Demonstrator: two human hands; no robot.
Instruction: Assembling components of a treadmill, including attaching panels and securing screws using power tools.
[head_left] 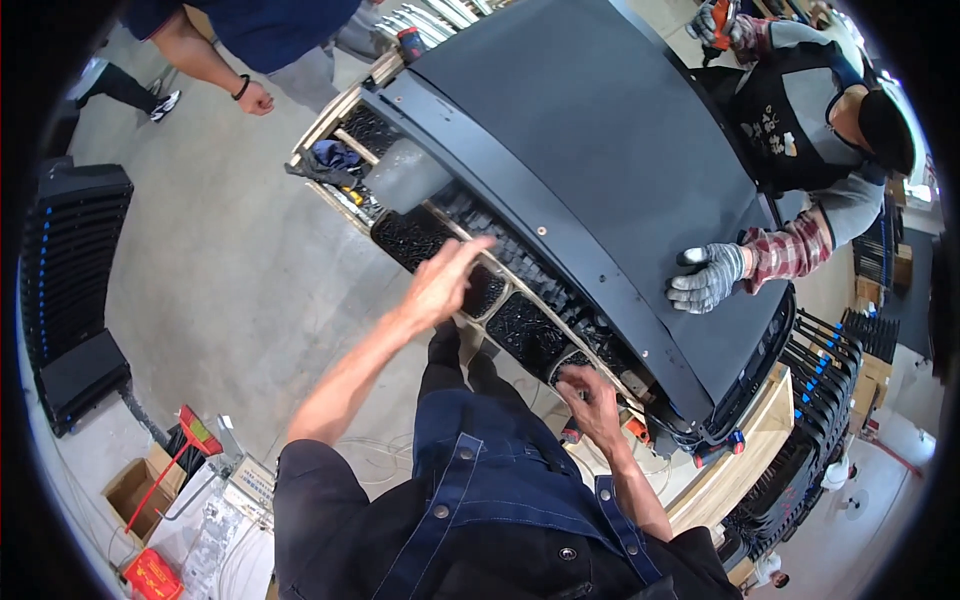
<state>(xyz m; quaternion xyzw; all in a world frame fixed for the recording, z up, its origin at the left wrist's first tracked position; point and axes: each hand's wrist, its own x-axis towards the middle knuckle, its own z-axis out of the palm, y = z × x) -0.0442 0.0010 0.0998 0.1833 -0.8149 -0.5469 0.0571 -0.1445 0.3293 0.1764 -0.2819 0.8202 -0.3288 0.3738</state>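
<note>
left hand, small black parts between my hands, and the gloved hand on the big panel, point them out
left hand [438, 286]: head view, back of the hand
small black parts [525, 331]: head view, middle of the heap
gloved hand [708, 279]: head view, back of the glove

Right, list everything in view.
Large curved panel: one, dark grey, centre.
Beige-rimmed compartments: several, black inside, panel's near side.
Translucent plastic bundle: one, whitish, upper centre.
Slatted curved stack: one, black, left.
Long-handled tool: one, red, lower left.
Open cardboard box: one, brown, lower left.
Handheld power tool: one, orange, upper right.
Co-worker: one, grey sleeves, right.
Bystander: one, dark blue shirt, top left.
Left hand: one, bare, above compartments.
Right hand: one, bare, by compartments.
</note>
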